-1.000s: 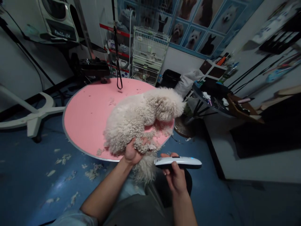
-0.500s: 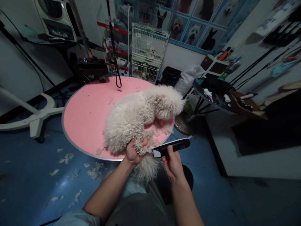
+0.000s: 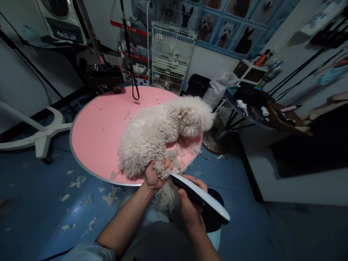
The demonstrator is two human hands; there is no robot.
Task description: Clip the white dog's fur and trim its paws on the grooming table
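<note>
A curly cream-white dog [image 3: 146, 136] lies on a round pink table [image 3: 92, 127], its head toward the right. My left hand [image 3: 154, 175] is closed around one of its legs at the table's near edge. In my right hand [image 3: 191, 203] I grip a black and white hair clipper [image 3: 202, 194], its blade end pointing up and left, close to the held leg. Whether the blade touches the fur I cannot make out. Long fur [image 3: 166, 195] hangs over the edge below my left hand.
Cut tufts of fur [image 3: 111, 195] lie on the blue floor. A black loop leash [image 3: 135, 90] hangs over the table's far side. Behind stand wire cages [image 3: 171, 54] and a black bin [image 3: 198, 85]. At the right, a dark side table [image 3: 250, 105] carries tools.
My right hand has turned the clipper over, so its white side faces up and its rear end now points down to the right. My left hand keeps its hold on the leg.
</note>
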